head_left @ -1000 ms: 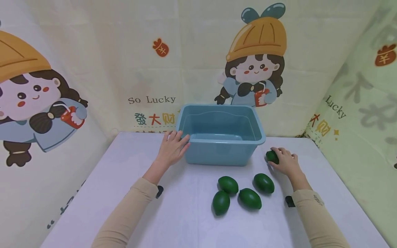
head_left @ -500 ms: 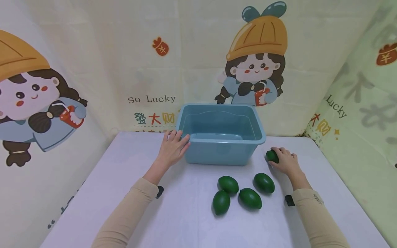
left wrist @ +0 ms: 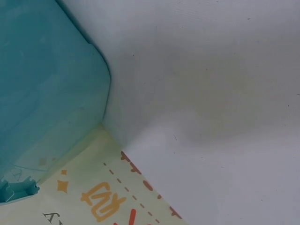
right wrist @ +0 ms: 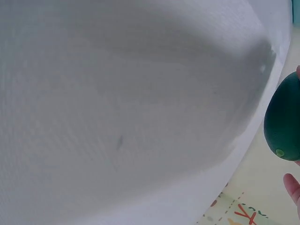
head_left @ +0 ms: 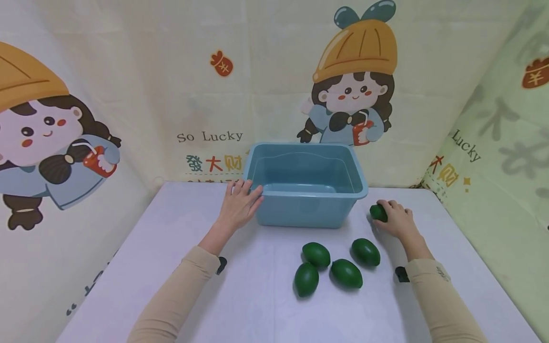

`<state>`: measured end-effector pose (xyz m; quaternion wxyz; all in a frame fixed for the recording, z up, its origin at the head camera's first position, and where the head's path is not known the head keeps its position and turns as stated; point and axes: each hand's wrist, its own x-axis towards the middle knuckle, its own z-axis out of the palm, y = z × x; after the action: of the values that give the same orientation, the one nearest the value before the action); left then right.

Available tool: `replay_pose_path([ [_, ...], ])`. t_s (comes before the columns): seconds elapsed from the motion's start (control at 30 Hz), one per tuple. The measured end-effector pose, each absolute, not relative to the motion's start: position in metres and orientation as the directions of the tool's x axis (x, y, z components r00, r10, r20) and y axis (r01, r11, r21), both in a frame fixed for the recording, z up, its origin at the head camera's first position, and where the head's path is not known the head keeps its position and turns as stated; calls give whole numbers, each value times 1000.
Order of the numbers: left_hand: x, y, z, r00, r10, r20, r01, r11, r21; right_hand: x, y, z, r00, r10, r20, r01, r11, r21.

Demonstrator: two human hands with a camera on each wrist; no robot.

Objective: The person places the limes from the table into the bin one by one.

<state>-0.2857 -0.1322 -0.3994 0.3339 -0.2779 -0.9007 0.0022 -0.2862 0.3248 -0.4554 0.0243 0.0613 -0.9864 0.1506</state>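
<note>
My left hand (head_left: 237, 205) rests at the front left corner of a blue plastic tub (head_left: 304, 209), fingers fairly straight along its rim. The tub's outer wall (left wrist: 47, 93) fills the left side of the left wrist view, where that hand does not show. To the right of the tub, my right hand (head_left: 396, 219) grips a dark green lime (head_left: 378, 213) between thumb and fingers. In the right wrist view this lime (right wrist: 285, 119) shows a small pale stem scar, with a fingertip (right wrist: 291, 183) below it. The inside of the tub shows only bare floor and walls.
Several more limes lie on the white table in front of the tub: one apart on the right (head_left: 366, 252), one lower middle (head_left: 346, 274), and two close together, upper (head_left: 316, 255) and lower (head_left: 306, 280). A printed cloth (head_left: 274, 95) hangs behind the tub and at both sides.
My right hand has shifted slightly up and to the right with the lime in its fingers. The left hand, the tub and the other limes stay put.
</note>
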Motion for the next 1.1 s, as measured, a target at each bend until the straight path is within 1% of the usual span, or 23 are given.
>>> replay_pose_path([
  [0.27,-286,-131,-399,-606,511,610,491,843,-219,-285,323,-447,-989,-116,90,-138,946,-295],
  [0.57,-285,-130,-398,-635,507,582,480,850,-216,-284,321,-434,-980,-130,148,-168,946,-278],
  [0.77,-284,-129,-398,-638,506,580,475,852,-221,-283,320,-425,-980,-131,149,-169,945,-279],
  [0.9,-284,-129,-398,-639,503,582,477,853,-213,-282,318,-419,-975,-134,179,-180,943,-278],
  [1.1,-282,-129,-396,-672,498,548,462,860,-216,-282,317,-410,-965,-137,224,-198,938,-283],
])
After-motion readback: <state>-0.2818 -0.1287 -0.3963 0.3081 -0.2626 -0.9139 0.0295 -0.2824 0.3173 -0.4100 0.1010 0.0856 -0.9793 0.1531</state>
